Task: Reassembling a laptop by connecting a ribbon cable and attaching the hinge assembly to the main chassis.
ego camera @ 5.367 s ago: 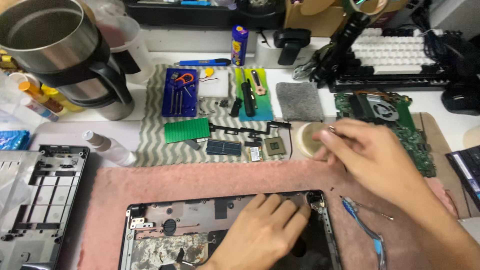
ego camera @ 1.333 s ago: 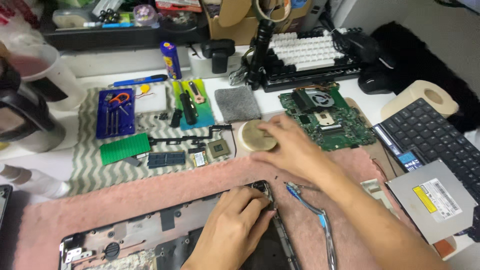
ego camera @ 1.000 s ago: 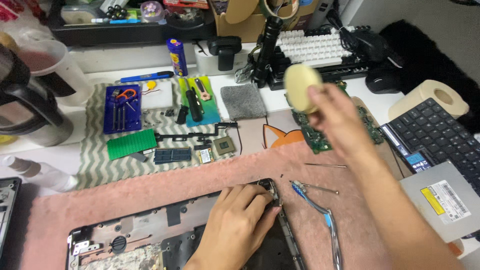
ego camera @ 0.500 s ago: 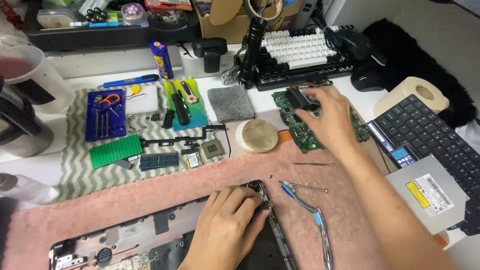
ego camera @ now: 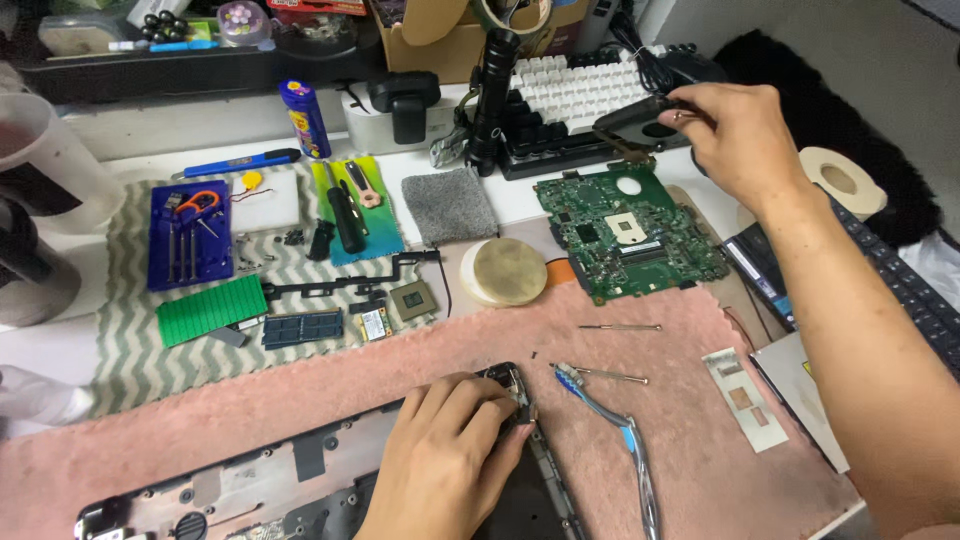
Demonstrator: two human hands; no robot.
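Up top, right hand fingers pinching dark fan above green board, left hand fingers curled on laptop shell.

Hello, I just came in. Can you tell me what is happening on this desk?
A person is working on a taken-apart laptop. The left hand rests on the corner of the dark laptop shell lying on the pink towel. The right hand holds a black fan part lifted above the green circuit board. A round cream-coloured disc and two small screwdrivers lie nearby.
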